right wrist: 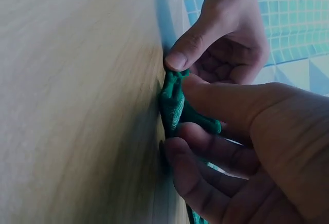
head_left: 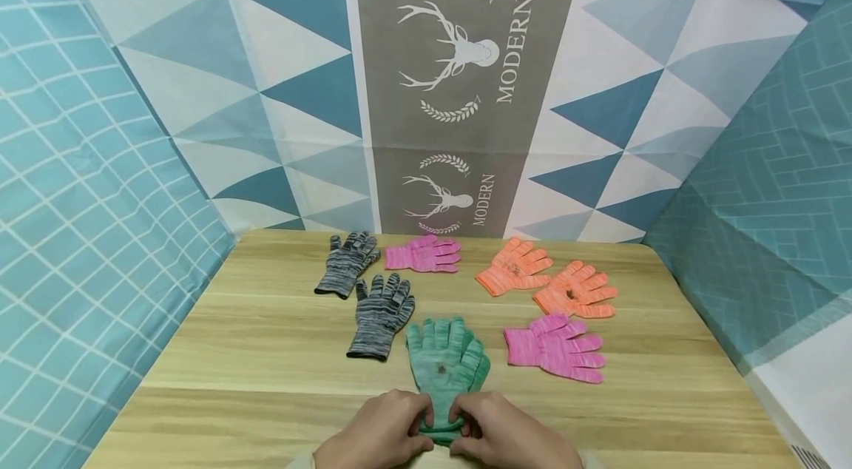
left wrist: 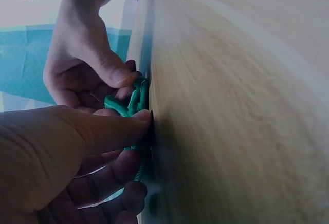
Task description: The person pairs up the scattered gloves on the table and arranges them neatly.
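Two green knit gloves (head_left: 442, 365) lie one over the other at the table's near side, fingers pointing away, with a small dark mark on the upper one. My left hand (head_left: 386, 428) pinches the left side of the cuff end between thumb and fingers. On the right side of the same cuffs, my right hand (head_left: 509, 428) holds the edge in a like pinch. Up close in the left wrist view, the green cuff (left wrist: 134, 98) is bunched and slightly raised between both hands. The right wrist view shows the folded cuff fabric (right wrist: 174, 103) near the tabletop.
Two black-grey gloves (head_left: 379, 317) lie to the left, one behind the other. A pink glove (head_left: 424, 254) is at the back, another pink glove (head_left: 558, 349) to the right. Two orange gloves (head_left: 577, 290) rest at back right. A patterned cloth wall (head_left: 306, 84) stands behind the wooden table (head_left: 253, 351).
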`<state>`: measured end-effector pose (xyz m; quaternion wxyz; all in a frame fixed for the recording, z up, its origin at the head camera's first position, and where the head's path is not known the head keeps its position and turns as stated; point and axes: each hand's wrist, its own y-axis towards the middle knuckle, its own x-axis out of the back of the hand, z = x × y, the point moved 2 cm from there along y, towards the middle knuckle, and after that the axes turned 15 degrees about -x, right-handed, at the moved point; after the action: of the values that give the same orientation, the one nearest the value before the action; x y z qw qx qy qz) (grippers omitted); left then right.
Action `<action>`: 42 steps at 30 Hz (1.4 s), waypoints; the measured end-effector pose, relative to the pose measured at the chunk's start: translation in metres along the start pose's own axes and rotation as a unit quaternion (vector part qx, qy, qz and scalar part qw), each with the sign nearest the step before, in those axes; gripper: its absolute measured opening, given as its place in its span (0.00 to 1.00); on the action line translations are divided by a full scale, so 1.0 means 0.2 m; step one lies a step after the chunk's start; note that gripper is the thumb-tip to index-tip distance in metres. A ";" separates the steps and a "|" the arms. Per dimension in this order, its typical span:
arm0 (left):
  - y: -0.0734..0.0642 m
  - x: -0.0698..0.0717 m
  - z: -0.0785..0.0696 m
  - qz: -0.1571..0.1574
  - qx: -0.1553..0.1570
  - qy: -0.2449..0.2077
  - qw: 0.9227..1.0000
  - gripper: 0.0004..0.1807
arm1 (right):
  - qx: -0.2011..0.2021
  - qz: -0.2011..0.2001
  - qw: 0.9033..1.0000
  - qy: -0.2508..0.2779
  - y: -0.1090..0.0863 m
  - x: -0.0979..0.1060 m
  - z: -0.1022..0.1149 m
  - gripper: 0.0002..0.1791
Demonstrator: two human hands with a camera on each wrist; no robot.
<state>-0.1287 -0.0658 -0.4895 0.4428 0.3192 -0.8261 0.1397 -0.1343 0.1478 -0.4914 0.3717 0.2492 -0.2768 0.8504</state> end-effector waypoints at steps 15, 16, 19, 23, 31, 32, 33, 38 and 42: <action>0.00 0.00 0.00 -0.005 0.004 0.004 1.000 0.13 | -0.020 -0.013 0.997 -0.069 0.00 -0.04 0.03 0.05; 0.00 0.00 0.00 -0.003 0.000 0.004 1.000 0.12 | -0.024 -0.015 0.997 -0.074 0.00 -0.04 0.03 0.05; 0.00 0.00 -0.01 0.001 -0.013 0.006 1.000 0.11 | -0.025 -0.023 0.996 -0.088 -0.01 -0.04 0.03 0.04; 0.01 -0.01 -0.02 0.005 -0.024 0.003 1.000 0.10 | -0.015 -0.037 0.994 -0.101 -0.01 -0.03 0.02 0.05; 0.01 -0.02 -0.02 0.014 -0.024 0.007 1.000 0.07 | -0.017 -0.043 0.992 -0.116 -0.02 -0.01 0.02 0.05; 0.01 -0.02 -0.02 0.014 -0.023 0.009 1.000 0.07 | -0.016 -0.048 0.991 -0.122 -0.02 -0.01 0.02 0.04; 0.01 -0.02 -0.02 0.015 -0.022 0.012 1.000 0.07 | -0.012 -0.054 0.990 -0.129 -0.02 0.00 0.03 0.04; 0.02 -0.01 -0.02 0.005 -0.029 0.015 0.999 0.07 | 0.008 -0.057 0.990 -0.129 -0.01 0.00 0.04 0.07; 0.02 -0.02 -0.02 0.003 -0.034 0.015 0.999 0.07 | 0.018 -0.048 0.993 -0.107 0.00 -0.01 0.04 0.09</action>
<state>-0.1269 -0.0591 -0.4895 0.4653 0.2999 -0.8244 0.1179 -0.1307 0.1413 -0.4865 0.3761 0.3582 -0.2870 0.8049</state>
